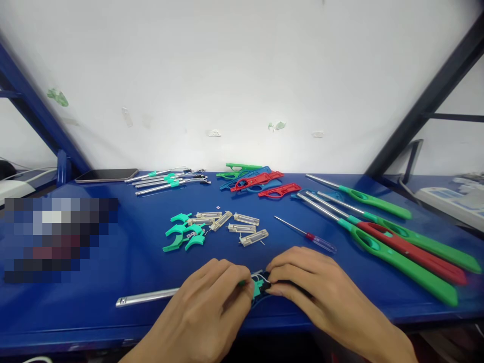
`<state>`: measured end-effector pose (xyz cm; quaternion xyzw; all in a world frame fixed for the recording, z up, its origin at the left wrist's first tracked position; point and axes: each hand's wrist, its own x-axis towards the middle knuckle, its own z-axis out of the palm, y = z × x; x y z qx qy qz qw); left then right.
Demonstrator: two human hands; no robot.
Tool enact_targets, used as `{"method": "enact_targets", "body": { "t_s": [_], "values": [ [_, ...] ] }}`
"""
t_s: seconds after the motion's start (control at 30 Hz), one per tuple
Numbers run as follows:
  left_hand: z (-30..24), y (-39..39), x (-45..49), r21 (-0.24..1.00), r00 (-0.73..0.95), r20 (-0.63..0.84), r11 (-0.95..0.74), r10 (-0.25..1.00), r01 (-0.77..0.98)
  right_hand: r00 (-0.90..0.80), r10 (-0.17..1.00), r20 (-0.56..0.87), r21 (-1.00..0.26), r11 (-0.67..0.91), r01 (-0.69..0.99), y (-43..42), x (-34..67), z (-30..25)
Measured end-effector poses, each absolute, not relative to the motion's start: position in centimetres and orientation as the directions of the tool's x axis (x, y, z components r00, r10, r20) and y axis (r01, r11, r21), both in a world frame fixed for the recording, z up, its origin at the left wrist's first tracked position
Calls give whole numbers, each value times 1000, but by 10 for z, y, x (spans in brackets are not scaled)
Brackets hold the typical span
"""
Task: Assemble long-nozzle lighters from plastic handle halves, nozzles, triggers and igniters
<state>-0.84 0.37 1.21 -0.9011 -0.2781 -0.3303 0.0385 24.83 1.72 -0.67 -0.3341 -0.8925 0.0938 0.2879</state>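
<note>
Near the front edge of the table, my left hand [212, 302] is closed around a lighter assembly, and its silver metal tube [147, 297] sticks out to the left. A teal plastic piece [258, 288] of that assembly shows between my hands, with thin white wire looping above it. My right hand [317, 287] pinches a small black part [266, 283] at the assembly's right end. A bluish piece beneath is mostly covered by my fingers. Beyond my hands lie several clear fuel tanks [254, 237] and teal curved triggers [184, 235].
A screwdriver [320, 242] lies beyond my right hand. Several long lighters [408, 257] rest at the right. Coloured handle shells [257, 180] and metal tube assemblies [170, 179] lie toward the wall, near a phone [108, 175]. Blue frame posts [34, 101] stand at the sides.
</note>
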Motion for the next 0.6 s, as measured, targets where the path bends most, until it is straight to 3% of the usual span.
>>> {"method": "enact_targets", "body": {
  "t_s": [0.3,0.47,0.6],
  "values": [
    [22,-3,-11,192,655,533,-830,536,523,-603,672,429,-395,741,543,17,249,-8],
    [16,-2,-11,279,619,542,-817,568,505,-613,631,476,-344,775,530,18,249,-7],
    [15,-1,-11,261,652,527,-835,544,485,-619,589,519,-299,804,514,17,247,-3]
  ]
}}
